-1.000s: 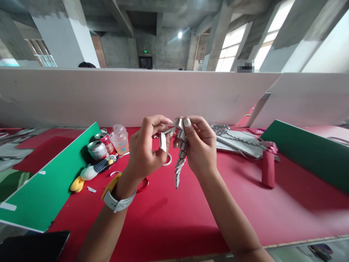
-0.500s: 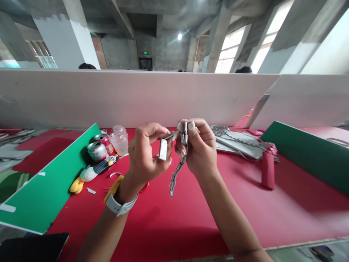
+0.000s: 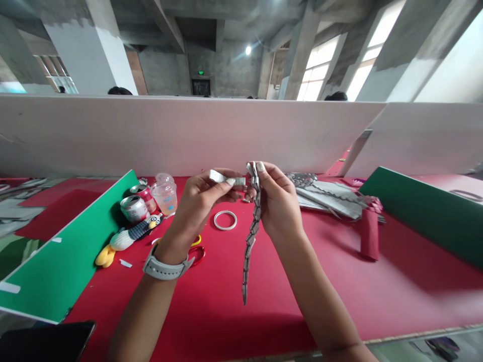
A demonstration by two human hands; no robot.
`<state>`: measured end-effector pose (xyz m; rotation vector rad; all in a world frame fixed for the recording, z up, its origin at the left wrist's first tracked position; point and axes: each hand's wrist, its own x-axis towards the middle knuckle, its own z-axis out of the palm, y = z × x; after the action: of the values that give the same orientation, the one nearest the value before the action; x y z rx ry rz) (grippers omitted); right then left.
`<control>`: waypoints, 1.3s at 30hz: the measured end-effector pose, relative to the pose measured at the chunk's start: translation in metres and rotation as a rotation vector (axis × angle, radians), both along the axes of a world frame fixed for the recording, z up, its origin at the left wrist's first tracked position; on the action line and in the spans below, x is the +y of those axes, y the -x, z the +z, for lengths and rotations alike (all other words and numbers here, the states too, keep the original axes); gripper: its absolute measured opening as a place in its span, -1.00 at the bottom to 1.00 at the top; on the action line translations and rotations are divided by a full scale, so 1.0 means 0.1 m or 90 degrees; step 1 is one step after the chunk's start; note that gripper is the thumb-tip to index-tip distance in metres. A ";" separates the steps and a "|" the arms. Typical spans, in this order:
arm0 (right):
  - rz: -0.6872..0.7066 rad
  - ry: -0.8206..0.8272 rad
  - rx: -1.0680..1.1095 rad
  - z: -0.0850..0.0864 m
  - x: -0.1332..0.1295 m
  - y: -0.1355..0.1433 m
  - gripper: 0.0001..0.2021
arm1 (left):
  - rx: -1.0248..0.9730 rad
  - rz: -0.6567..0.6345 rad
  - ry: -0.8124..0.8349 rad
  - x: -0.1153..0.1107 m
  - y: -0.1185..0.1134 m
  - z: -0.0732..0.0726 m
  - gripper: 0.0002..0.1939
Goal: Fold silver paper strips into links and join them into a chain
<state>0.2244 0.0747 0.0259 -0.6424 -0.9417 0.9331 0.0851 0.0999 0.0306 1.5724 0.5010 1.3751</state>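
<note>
My left hand (image 3: 206, 193) pinches a folded strip of printed paper (image 3: 234, 181), its fingers closed just left of my right hand. My right hand (image 3: 279, 198) grips the top of a grey-white chain of folded links (image 3: 252, 229), which hangs down over the red table. The strip's right end is close to the chain's top; whether they touch I cannot tell. Below my left hand a white ring (image 3: 225, 220) lies on the red table (image 3: 226, 311). Red scissor handles (image 3: 197, 255) and a yellow piece (image 3: 196, 241) show beside my left wrist.
Two cans (image 3: 135, 209), a plastic cup (image 3: 165, 193) and a plush bird (image 3: 128, 239) stand or lie by the left green divider (image 3: 71, 256). Folded papers (image 3: 328, 197) and a red wrapped cylinder (image 3: 370, 234) are at the right. A dark device (image 3: 45, 342) is at lower left.
My left hand has turned over, swinging the paper strip to nearly level. The chain hangs lower and straighter from my right hand. The white ring has come into full view.
</note>
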 end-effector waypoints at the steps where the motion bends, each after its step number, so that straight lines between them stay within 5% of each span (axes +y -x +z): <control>1: 0.004 0.008 0.010 0.00 0.01 -0.01 -0.84 | -0.022 -0.030 0.050 0.02 0.00 0.00 -0.88; 8: 0.024 0.050 0.017 0.00 0.02 -0.02 -0.79 | -0.048 -0.045 0.135 0.12 0.00 -0.06 -0.74; 15: 0.002 0.034 -0.018 0.02 -0.01 -0.01 -0.83 | -0.004 0.025 0.011 0.14 -0.06 -0.08 -0.55; 20: -0.007 0.016 -0.008 0.00 0.01 -0.01 -0.84 | 0.091 0.013 -0.022 0.07 -0.07 -0.06 -0.75; 24: -0.016 0.013 0.005 -0.01 0.04 -0.02 -0.82 | 0.068 0.037 -0.043 0.05 -0.11 -0.08 -0.58; 39: 0.056 0.035 -0.008 0.07 0.01 -0.02 -0.72 | 0.029 0.095 -0.067 0.10 -0.06 -0.06 -0.78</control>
<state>0.2265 0.0761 0.0326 -0.6582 -0.9637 1.0379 0.0907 0.1098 0.0245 1.6819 0.5932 1.5017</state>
